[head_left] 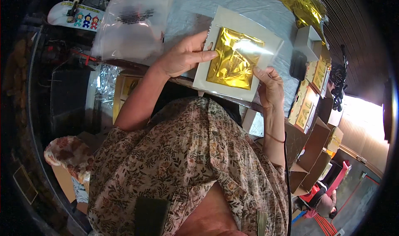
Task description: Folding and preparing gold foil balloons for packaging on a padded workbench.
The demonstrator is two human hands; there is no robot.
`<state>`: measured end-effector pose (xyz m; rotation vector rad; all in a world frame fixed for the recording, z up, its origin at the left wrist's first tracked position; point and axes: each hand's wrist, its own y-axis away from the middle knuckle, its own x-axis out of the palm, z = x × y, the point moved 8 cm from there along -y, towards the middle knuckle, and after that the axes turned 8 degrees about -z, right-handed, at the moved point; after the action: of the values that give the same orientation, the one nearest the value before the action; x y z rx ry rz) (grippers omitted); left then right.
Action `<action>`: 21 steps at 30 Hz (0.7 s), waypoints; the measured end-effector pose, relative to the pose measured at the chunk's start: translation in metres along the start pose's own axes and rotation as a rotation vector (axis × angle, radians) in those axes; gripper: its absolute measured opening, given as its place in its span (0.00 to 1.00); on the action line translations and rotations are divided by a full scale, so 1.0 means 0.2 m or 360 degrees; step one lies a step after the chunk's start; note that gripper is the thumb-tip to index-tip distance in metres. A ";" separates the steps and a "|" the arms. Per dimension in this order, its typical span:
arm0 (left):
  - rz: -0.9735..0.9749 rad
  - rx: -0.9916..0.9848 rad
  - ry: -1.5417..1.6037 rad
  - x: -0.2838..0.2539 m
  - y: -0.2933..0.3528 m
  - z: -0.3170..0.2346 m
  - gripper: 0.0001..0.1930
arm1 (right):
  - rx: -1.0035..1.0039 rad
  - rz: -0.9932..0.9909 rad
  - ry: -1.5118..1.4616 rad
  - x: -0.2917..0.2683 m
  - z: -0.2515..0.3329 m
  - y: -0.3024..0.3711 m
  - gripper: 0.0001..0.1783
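A shiny gold foil packet (235,65) lies flat against a pale card (226,19) in a clear plastic sleeve. My left hand (187,55) grips the card's left side, its thumb pressing on the edge of the foil and the other fingers behind. On the right side, my right hand (271,85) pinches the card with the thumb in front, by the packet's lower right corner. The card is tilted and held over the near edge of the table, in front of my body.
Clear plastic bags (129,32) lie on the silvery sheet-covered table (189,3) at left. Gold foil (309,9) is bunched at far right. A black object (298,65) sits beside yellow printed boxes (306,107). Open cardboard boxes (314,142) stand below; another person (324,202) is farther off.
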<state>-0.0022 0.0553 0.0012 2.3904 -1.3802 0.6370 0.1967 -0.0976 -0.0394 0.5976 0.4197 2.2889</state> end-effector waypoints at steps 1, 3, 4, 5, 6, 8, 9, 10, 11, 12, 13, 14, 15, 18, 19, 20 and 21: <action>0.0003 0.0000 -0.0001 0.00 0.00 0.01 0.32 | -0.0023 -0.0006 0.0002 0.01 0.00 0.00 0.10; 0.0025 0.0044 -0.0078 -0.02 0.00 0.02 0.26 | -0.0048 -0.0007 0.0006 0.00 0.00 -0.01 0.10; 0.0026 0.0047 -0.0080 -0.02 0.00 0.03 0.26 | -0.0060 -0.0023 0.0058 -0.04 -0.01 -0.04 0.10; 0.0030 0.0020 -0.0074 -0.03 0.00 0.04 0.25 | -0.0070 -0.0039 0.0108 -0.02 0.00 -0.04 0.10; 0.0035 -0.0006 -0.0068 -0.03 0.01 0.05 0.25 | -0.0073 -0.0038 0.0105 0.00 0.01 -0.03 0.10; 0.0051 -0.0007 -0.0089 -0.04 0.00 0.05 0.25 | -0.0221 -0.0024 0.0027 0.08 0.08 0.01 0.11; 0.0066 -0.0008 -0.0106 -0.04 0.00 0.04 0.25 | -0.0230 -0.0030 0.0020 0.05 0.10 -0.01 0.11; 0.0009 -0.0003 -0.0399 -0.09 -0.01 0.00 0.27 | -0.0204 0.0077 0.0138 0.04 0.12 -0.05 0.10; -0.0029 -0.0002 -0.0682 -0.13 -0.04 -0.07 0.29 | -0.0178 0.0162 0.0256 0.02 0.13 -0.08 0.09; -0.0169 0.0050 -0.0762 -0.20 -0.06 -0.13 0.33 | -0.0184 0.0149 0.0250 0.02 0.18 -0.09 0.09; -0.0152 0.0046 -0.0762 -0.23 -0.10 -0.15 0.33 | -0.0185 0.0240 0.0490 0.07 0.24 -0.08 0.09; -0.0191 0.0256 -0.0896 -0.25 -0.15 -0.23 0.34 | -0.0184 0.0330 0.0735 0.10 0.27 -0.09 0.09; -0.0232 0.0470 -0.1028 -0.25 -0.18 -0.31 0.36 | -0.0254 0.0351 0.0808 0.12 0.29 -0.11 0.10; -0.0066 0.0323 -0.1341 -0.13 -0.36 -0.30 0.35 | -0.0364 0.0436 0.0918 0.21 0.37 -0.14 0.10; -0.0059 0.0321 -0.1341 -0.08 -0.40 -0.31 0.35 | -0.0315 0.0501 0.1021 0.22 0.37 -0.17 0.10; 0.0078 0.0127 -0.1339 -0.03 -0.45 -0.26 0.32 | -0.0320 0.0488 0.1018 0.22 0.40 -0.19 0.10; 0.0215 -0.0069 -0.1334 0.00 -0.47 -0.21 0.29 | -0.0297 0.0529 0.1067 0.24 0.40 -0.19 0.10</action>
<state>0.0710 0.1203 0.0329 2.6510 -1.8219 -0.4443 0.2312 -0.0277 0.0248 -0.2347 0.4302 2.7805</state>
